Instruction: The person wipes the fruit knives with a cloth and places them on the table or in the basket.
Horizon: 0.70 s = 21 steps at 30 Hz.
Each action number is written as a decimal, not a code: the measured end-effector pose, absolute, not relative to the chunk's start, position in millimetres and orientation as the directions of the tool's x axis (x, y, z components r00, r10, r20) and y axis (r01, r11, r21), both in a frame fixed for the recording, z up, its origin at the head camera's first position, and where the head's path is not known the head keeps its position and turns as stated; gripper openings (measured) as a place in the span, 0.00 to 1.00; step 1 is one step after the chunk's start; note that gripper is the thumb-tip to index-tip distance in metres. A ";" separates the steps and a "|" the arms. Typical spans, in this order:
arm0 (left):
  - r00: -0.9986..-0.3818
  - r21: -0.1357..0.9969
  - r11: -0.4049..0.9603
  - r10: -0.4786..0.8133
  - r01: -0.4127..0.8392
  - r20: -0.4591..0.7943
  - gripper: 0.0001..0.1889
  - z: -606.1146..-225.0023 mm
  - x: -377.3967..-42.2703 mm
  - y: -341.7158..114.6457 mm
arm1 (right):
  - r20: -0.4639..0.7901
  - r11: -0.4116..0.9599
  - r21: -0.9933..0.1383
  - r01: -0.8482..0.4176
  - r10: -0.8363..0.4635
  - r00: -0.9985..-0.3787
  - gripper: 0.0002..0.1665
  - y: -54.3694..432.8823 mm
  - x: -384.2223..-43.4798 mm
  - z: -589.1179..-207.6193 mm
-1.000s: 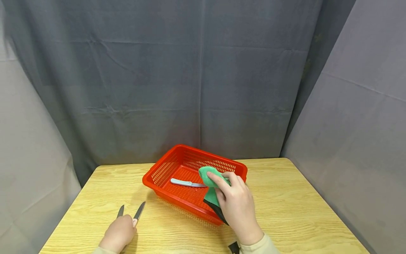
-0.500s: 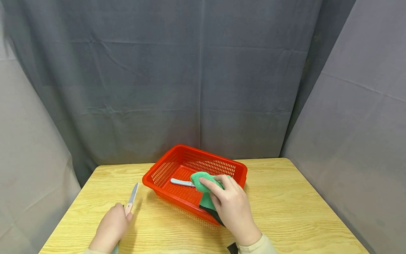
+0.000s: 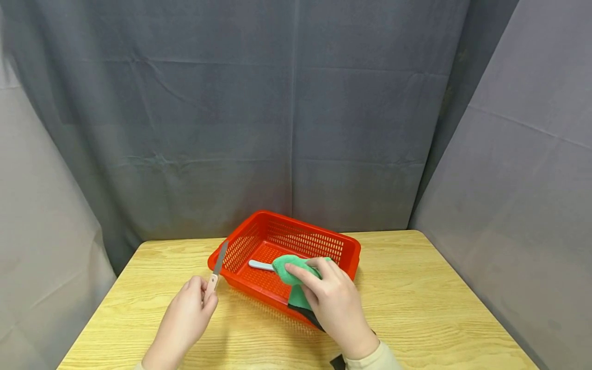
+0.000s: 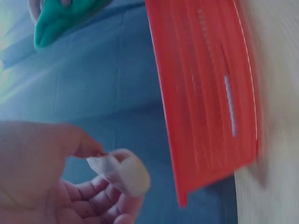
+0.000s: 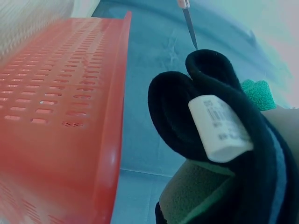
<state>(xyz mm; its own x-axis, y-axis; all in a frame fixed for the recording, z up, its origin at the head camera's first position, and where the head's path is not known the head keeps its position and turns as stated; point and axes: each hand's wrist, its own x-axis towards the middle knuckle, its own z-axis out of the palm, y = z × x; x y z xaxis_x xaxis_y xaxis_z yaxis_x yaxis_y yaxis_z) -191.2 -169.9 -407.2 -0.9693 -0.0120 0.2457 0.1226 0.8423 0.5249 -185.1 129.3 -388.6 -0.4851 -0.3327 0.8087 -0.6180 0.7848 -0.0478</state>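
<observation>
My left hand (image 3: 187,313) pinches a small knife (image 3: 213,282) by its pale pinkish handle. Its blade points up and away, overlapping the left corner of the red basket (image 3: 259,295) in the head view. Over the basket's right side, my right hand (image 3: 335,308) grips a bunched green cloth (image 3: 292,268) with a dark edge. Inside the basket lies a second knife with a white handle (image 3: 261,265), its blade hidden behind the cloth. The right wrist view shows the cloth's dark underside and a white label (image 5: 220,127).
Wood-grain table (image 3: 435,308) lies under the basket. A grey curtain (image 3: 208,128) hangs behind it, with pale cloth (image 3: 518,154) at both sides. A black strap (image 3: 339,362) shows by the right wrist.
My left hand has lifted the pale-handled knife from beside another blade and carried it up and right toward the basket. My right hand has shifted slightly left with the cloth.
</observation>
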 end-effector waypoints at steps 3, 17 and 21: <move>-0.963 0.534 0.828 0.026 0.172 0.269 0.05 -407.4 -188.0 -151.9 | 0.809 0.779 -0.039 -0.626 -0.343 -0.477 0.38 128.4 -185.4 -388.9; -0.861 0.542 0.748 0.078 0.384 0.503 0.08 -401.6 -178.9 -102.7 | 0.809 0.768 -0.045 -0.639 -0.347 -0.475 0.35 127.5 -182.7 -386.6; -0.827 0.506 0.749 0.098 0.428 0.554 0.10 -402.6 -178.8 -96.6 | 0.803 0.764 -0.049 -0.644 -0.353 -0.480 0.35 126.5 -180.6 -385.4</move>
<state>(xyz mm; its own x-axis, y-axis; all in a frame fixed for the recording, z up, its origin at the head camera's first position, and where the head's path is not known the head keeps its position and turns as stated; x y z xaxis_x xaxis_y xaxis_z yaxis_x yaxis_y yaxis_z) -178.8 -96.6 -402.6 -0.8269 0.0984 0.5537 0.4281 0.7485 0.5064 -180.6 126.5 -385.4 -0.4796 -0.3530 0.8034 -0.6438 0.7636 -0.0488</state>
